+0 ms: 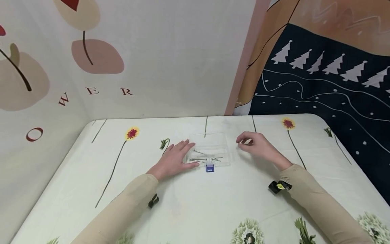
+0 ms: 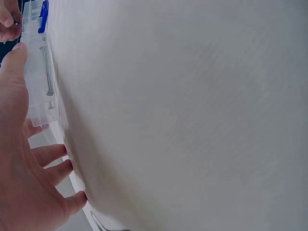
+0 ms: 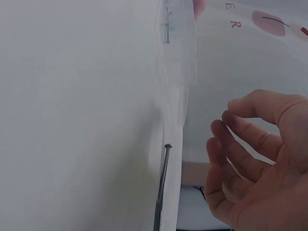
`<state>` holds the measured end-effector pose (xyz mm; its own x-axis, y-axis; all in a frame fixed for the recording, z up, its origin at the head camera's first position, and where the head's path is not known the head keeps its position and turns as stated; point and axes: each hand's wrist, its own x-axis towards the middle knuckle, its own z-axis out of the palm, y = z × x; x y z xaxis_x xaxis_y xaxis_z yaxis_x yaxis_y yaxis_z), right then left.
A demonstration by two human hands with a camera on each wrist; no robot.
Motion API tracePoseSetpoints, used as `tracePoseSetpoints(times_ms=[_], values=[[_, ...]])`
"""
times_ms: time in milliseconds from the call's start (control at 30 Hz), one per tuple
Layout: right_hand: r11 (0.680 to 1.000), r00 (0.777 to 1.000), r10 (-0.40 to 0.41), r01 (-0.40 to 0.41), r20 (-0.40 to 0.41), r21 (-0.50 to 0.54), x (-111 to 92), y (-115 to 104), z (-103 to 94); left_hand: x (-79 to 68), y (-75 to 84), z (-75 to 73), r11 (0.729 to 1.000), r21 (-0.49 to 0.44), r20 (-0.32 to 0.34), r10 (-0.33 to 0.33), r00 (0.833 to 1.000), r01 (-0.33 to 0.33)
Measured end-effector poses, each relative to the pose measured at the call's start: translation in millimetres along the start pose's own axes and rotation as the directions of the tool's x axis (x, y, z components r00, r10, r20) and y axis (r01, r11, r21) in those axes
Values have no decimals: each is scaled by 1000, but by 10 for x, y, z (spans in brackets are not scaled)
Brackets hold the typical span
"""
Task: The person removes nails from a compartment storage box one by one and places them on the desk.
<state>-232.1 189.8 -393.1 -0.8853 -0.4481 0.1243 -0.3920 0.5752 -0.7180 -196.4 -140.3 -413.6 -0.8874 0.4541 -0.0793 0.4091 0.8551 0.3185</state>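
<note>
A clear plastic box (image 1: 225,159) with its lid raised stands mid-table, several nails (image 1: 198,159) lying in its compartments. My left hand (image 1: 175,159) spreads its fingers at the box's left side. Its thumb (image 2: 17,57) lies along the box while other fingertips touch the cloth. Right of the box, my right hand (image 1: 256,144) hovers above the cloth with bent fingers, thumb and index fingertips close together. A slim dark rod with a small head, like a nail (image 3: 163,183), shows beside that hand in the right wrist view. I cannot tell whether the fingertips pinch anything.
A blue latch (image 1: 210,168) is on the box's front edge. The table cloth (image 1: 189,210) has printed flowers and stems. A pale printed sheet (image 1: 170,67) hangs behind the table, and a dark one with trees (image 1: 320,91) hangs at the right.
</note>
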Motion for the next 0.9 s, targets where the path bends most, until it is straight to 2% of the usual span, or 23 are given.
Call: tracePoseSetpoints(times_ms=[300,567,767,900], values=[[996,994,-89,87,61,25,89,-94,156,1,-17,18,1000,4,3,-1,1000,1],[977,969,-209,213,132,-13,184,-179,318,3,-21,11,1000,-3,1,0,1000,0],[969,953,-242,248,183,-10,258,-269,415,10,-30,11,1000,-2,5,-6,1000,6],[970,949,-229,241,218,-34,290,-280,464,15,-25,8,1000,-5,7,-1,1000,1]])
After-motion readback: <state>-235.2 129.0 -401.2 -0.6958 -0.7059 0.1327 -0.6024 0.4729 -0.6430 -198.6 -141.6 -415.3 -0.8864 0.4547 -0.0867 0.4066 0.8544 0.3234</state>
